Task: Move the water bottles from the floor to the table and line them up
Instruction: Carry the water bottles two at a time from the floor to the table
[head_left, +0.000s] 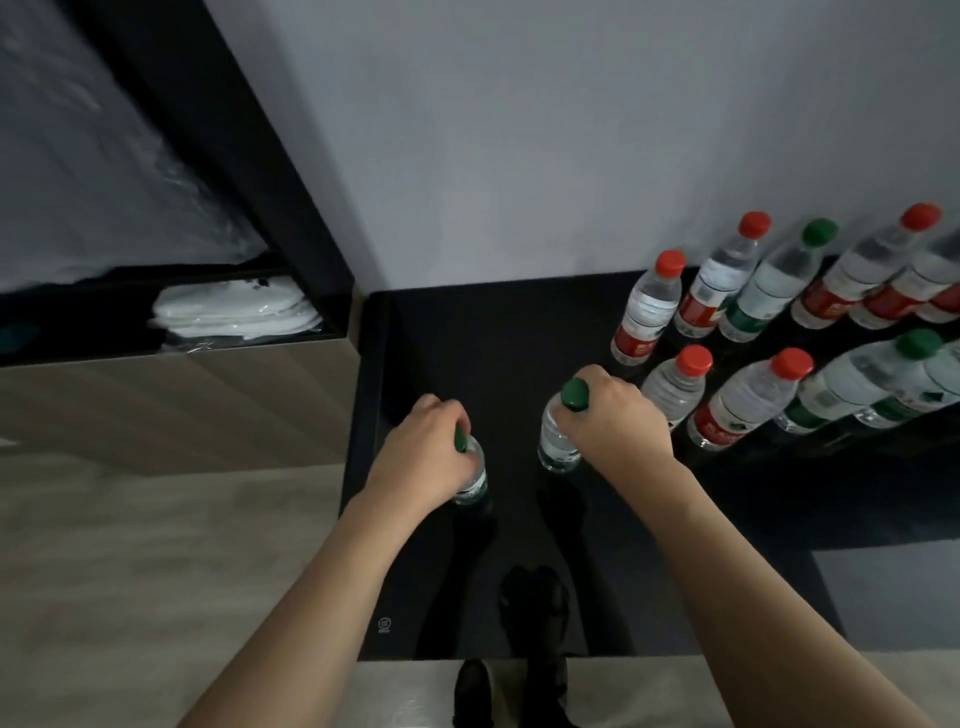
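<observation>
Gripping green-capped bottle (471, 475) at neck, left hand (421, 460) fingers curling tight round cap. Right hand (615, 423) clamping likewise on second green-capped bottle (558, 434). Both bottles hanging upright over black table (467, 338), whether bases are touching it unclear. Two rows of bottles (769, 332) standing at right. Step: placing pair. Next move probably calling for sliding pair toward rows, aligning, then releasing.

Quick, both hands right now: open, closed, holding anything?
Left hand: closed on a green-capped bottle at its neck.
Right hand: closed on another green-capped bottle by its cap.
</observation>
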